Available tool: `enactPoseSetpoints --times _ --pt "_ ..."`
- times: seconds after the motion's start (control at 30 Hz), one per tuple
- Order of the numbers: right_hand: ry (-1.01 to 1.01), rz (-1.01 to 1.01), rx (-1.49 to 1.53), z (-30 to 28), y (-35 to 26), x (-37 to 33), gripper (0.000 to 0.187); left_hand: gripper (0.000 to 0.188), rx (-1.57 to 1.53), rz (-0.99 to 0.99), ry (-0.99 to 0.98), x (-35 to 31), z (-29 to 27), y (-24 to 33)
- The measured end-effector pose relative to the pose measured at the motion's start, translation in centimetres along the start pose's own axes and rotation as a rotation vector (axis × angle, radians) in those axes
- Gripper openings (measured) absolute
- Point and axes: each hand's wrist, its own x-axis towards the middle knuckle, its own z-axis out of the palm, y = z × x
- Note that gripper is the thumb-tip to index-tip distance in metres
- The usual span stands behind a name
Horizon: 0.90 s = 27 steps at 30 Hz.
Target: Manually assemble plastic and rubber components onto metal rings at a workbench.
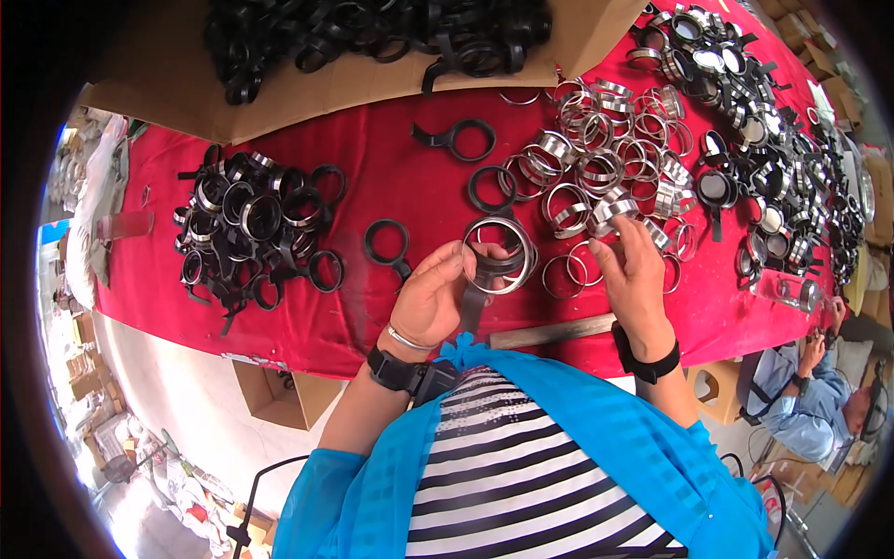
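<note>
My left hand point(435, 296) is closed on a black plastic ring with a strap-like tab point(473, 306). A shiny metal ring point(533, 256) sits at that black ring, held together with it; whether it is fitted on cannot be told. My right hand point(637, 279) is over the near edge of a heap of metal rings point(596, 130), fingers bent and apart, with fingertips close to a ring there. Loose black rings with tabs lie left of and beyond my left hand, one point(386, 241) beside it and another point(472, 140) farther off.
A cardboard box point(307, 104) full of black rings stands at the far side of the red cloth point(372, 177). Piles of rings joined with black parts lie left point(261, 216) and right point(768, 168). A flat metal bar point(554, 331) lies near me. Another person point(801, 405) sits at right.
</note>
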Motion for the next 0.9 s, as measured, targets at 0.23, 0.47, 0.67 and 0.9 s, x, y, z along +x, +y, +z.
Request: enactPoseSetpoints --times 0.23,0.47,0.67,0.9 --pt "-0.097 0.038 -0.078 2.8 1.4 -0.8 0.021 0.024 -0.151 -0.021 -0.088 -0.3 -0.1 0.0" --pt "-0.382 -0.026 0.604 1.2 -2.9 1.6 0.017 0.024 0.218 -0.213 -0.161 -0.7 0.8 0.5" --pt "-1.183 0.375 0.896 -0.4 -3.6 1.7 0.012 0.029 0.443 -0.269 -0.119 -1.9 0.7 1.2" --pt "-0.949 0.507 1.036 -0.9 -1.3 -0.3 0.010 0.071 0.516 -0.387 0.067 -6.6 -0.8 -0.8"
